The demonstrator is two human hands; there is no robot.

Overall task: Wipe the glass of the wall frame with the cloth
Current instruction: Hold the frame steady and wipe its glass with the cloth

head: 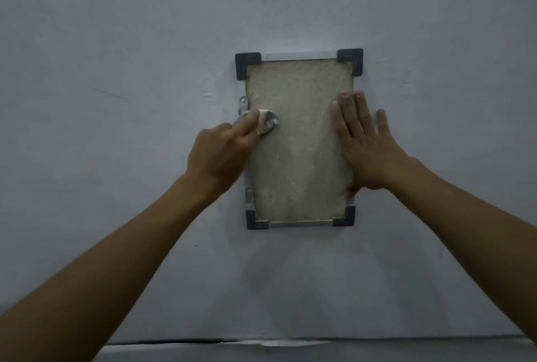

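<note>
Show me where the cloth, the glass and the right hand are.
cloth [266, 124], head view, on its bunched front end.
glass [299, 140], head view, on the bare cloudy middle.
right hand [369, 146], head view, on the back of the hand.
</note>
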